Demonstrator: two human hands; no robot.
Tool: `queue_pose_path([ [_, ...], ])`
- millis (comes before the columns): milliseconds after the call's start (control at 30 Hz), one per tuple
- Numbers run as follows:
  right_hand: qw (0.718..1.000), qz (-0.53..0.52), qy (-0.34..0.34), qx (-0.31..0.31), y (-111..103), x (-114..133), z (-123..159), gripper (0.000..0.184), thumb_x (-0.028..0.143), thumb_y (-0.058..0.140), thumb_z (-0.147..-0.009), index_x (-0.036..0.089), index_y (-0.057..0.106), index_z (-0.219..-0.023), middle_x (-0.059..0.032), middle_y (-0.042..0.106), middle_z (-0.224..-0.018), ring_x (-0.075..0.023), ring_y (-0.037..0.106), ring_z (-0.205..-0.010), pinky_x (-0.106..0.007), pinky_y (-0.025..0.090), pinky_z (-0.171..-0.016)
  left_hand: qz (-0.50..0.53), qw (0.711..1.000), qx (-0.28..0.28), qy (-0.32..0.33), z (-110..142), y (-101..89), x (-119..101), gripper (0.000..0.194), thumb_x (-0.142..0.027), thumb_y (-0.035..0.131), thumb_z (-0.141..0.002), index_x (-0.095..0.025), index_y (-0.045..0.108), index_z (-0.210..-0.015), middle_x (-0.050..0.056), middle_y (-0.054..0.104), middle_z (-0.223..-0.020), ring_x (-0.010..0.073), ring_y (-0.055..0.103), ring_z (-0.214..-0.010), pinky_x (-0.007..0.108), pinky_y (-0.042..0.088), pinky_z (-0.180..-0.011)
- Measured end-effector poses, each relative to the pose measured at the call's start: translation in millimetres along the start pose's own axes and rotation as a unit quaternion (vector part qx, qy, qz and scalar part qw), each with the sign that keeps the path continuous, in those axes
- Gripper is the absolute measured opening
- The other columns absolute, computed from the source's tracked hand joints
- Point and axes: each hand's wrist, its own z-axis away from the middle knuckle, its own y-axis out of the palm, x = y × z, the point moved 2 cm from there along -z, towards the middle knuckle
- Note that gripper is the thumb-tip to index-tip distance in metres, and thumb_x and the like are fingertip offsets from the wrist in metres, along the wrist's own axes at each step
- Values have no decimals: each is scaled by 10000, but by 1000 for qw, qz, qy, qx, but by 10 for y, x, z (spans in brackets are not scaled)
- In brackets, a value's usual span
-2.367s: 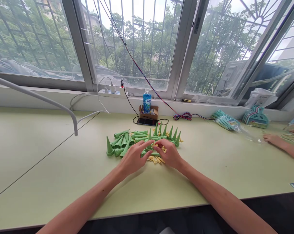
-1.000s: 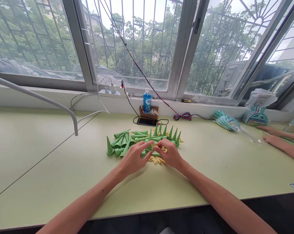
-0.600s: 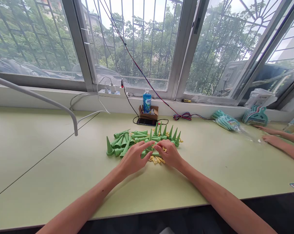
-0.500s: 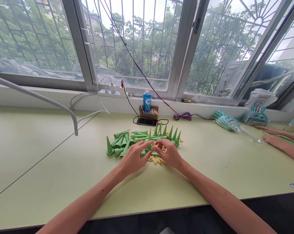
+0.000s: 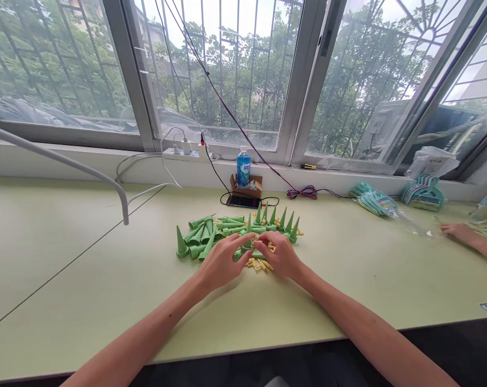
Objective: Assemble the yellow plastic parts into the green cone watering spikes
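My left hand (image 5: 224, 259) has its thumb and fingers around the base of an upright green plant watering spike (image 5: 249, 226). From the right, my right hand (image 5: 281, 252) pinches a small yellow plastic piece against the side of that spike; its fingertips hide most of the piece. Loose yellow pieces (image 5: 260, 264) lie below and between the hands. To the left is a heap of green spikes (image 5: 203, 232), most lying on their sides. Several more spikes (image 5: 283, 219) stand upright in a row behind my right hand.
A phone (image 5: 243, 201) on a cable lies behind the heap, before a small carton (image 5: 247, 188) with a blue bottle (image 5: 244, 167). Bagged turquoise items (image 5: 372, 199) sit at the back right. Another person's hand (image 5: 457, 232) is at the far right. A white tube (image 5: 122, 199) hangs at left.
My hands stay in the same place around the spike, with only slight finger shifts of the right hand. The other person's hands move at the right; one has left the view.
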Motion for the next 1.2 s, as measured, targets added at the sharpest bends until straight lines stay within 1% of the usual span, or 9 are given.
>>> queue_pose_path([
  [67,1000,-11,2,-7,-12,19,4,205,385,577,-936,190,637,-914,-14,627,-738,-164,568,-712,-288,424,-687,5,1000,-5,-1,-2,-3,-2,375,-327,534,-927,-276,595,-1294,37,663,-939,118,567,-624,249,465,-607],
  [133,1000,-19,-2,-7,-13,31,6,180,363,582,-933,191,632,-943,-22,637,-766,-167,577,-722,-291,435,-693,7,1000,-7,-1,-2,-4,-2,373,-330,535,-926,-281,599,-1290,40,670,-961,115,567,-618,249,468,-606],
  [233,1000,-15,-7,-4,-1,23,1,175,342,559,-945,193,632,-894,-33,649,-779,-170,576,-721,-297,434,-692,2,1000,-6,1,-1,2,-1,375,-335,533,-927,-283,599,-1293,41,669,-938,118,565,-612,251,467,-601],
  [400,1000,6,-9,3,11,-5,-8,294,355,490,-982,194,628,-780,-25,631,-698,-167,545,-686,-299,415,-671,-6,1000,-8,8,1,9,1,375,-346,530,-929,-279,605,-1291,38,661,-895,120,560,-597,252,465,-591],
  [600,1000,-20,-4,-10,-12,30,7,177,358,573,-938,194,639,-935,-35,654,-791,-177,588,-744,-298,450,-694,2,1000,-15,6,-2,-4,2,374,-340,533,-924,-276,609,-1285,46,674,-930,124,576,-614,259,480,-611],
  [700,1000,-22,-16,-6,-6,36,6,156,325,566,-942,193,639,-905,-39,656,-798,-175,583,-741,-301,450,-699,0,1000,-8,1,-2,0,3,376,-336,533,-926,-275,603,-1291,52,672,-948,132,584,-638,262,479,-614],
  [867,1000,-15,-17,-5,12,5,-4,228,323,522,-968,197,647,-825,-32,641,-734,-172,561,-710,-296,440,-672,1,1000,-8,10,5,6,0,369,-336,521,-935,-278,600,-1291,47,665,-918,140,593,-654,260,476,-609],
  [1100,1000,-22,-13,-14,5,4,7,166,342,579,-936,196,656,-922,-39,653,-776,-182,585,-733,-312,466,-703,3,1000,-16,9,1,2,3,371,-329,534,-924,-279,603,-1285,51,682,-965,141,609,-662,267,495,-629],
  [1200,999,-24,-20,-13,7,7,9,160,319,569,-941,195,656,-893,-43,655,-792,-179,581,-732,-304,462,-692,3,1000,-17,9,1,3,1,367,-326,534,-925,-282,605,-1283,53,687,-992,139,612,-666,266,497,-637],
])
